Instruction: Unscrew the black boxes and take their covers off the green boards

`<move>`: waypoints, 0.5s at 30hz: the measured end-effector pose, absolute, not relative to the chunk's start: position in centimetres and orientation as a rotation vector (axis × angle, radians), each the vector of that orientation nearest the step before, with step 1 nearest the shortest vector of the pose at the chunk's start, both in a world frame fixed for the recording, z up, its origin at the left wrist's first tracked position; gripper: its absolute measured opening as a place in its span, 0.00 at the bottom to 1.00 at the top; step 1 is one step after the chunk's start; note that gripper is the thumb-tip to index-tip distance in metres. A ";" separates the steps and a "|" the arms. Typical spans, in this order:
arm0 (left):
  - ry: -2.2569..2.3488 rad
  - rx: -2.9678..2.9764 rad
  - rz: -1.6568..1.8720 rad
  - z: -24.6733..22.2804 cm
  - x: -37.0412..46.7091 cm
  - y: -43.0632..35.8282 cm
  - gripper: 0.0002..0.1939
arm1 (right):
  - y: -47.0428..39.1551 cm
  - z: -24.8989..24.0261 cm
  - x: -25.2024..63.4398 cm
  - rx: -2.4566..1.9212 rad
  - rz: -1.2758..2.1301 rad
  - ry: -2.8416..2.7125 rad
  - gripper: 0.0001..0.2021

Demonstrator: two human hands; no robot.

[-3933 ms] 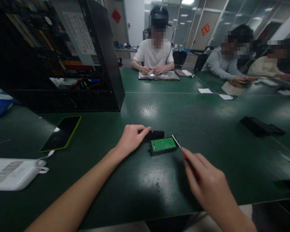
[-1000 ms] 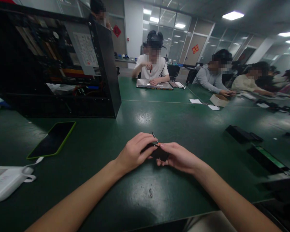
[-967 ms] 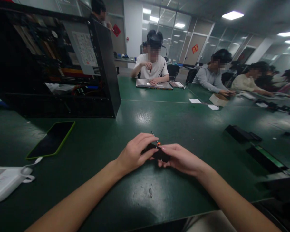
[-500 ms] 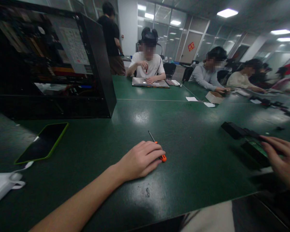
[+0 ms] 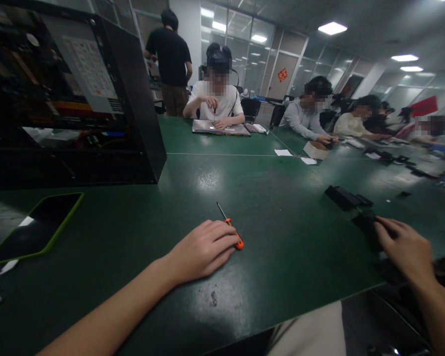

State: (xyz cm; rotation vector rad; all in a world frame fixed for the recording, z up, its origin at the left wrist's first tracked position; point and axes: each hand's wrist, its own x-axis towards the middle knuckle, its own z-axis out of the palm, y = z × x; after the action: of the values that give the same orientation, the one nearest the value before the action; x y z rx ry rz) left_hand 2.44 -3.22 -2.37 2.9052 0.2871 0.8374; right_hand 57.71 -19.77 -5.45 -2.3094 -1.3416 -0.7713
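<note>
My left hand (image 5: pixel 203 249) lies low on the green table with its fingers curled over a screwdriver (image 5: pixel 239 242). The screwdriver has an orange and black handle, and its thin metal shaft points away from me. At the right, the thumb and fingers of my right hand (image 5: pixel 408 247) close on a dark part (image 5: pixel 367 216), whose kind I cannot make out in the shadow. Just beyond it a black blocky piece (image 5: pixel 343 198) lies on the table.
An open black computer case (image 5: pixel 133 109) stands at the left, with a green-edged phone (image 5: pixel 37 227) in front. Across the green table (image 5: pixel 274 237), a person (image 5: pixel 217 99) works on a flat metal panel (image 5: pixel 220 127). More people sit along the right.
The view has turned slightly right, so most things sit further left. The green board seen under my right hand no longer shows. My left hand stays on the screwdriver.
</note>
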 end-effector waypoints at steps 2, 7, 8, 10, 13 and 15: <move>0.284 2.896 0.825 -2.4 2.4 -3.2 0.13 | -19.8 -5.5 57.7 -2.333 -0.741 -1.348 0.34; 0.268 2.873 0.796 -2.6 2.3 -3.0 0.13 | -19.9 -5.6 57.1 -2.371 -0.770 -1.358 0.34; 0.265 2.873 0.791 -2.6 2.3 -3.0 0.13 | -20.0 -5.5 56.9 -2.388 -0.784 -1.360 0.33; 0.260 2.879 0.787 -2.6 2.3 -3.0 0.12 | -20.0 -5.4 56.5 -2.432 -0.798 -1.365 0.33; 0.251 2.889 0.798 -2.6 2.4 -3.0 0.12 | -19.9 -5.5 56.1 -2.496 -0.831 -1.361 0.31; 0.248 2.890 0.806 -2.6 2.4 -3.0 0.12 | -19.8 -5.6 56.0 -2.485 -0.896 -1.399 0.29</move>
State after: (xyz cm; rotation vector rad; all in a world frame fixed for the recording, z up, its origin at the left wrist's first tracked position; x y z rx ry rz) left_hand 2.43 -2.99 -2.65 2.8895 0.2483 0.8060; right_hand 56.02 -19.80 -5.64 -2.4846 -1.3994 -0.8958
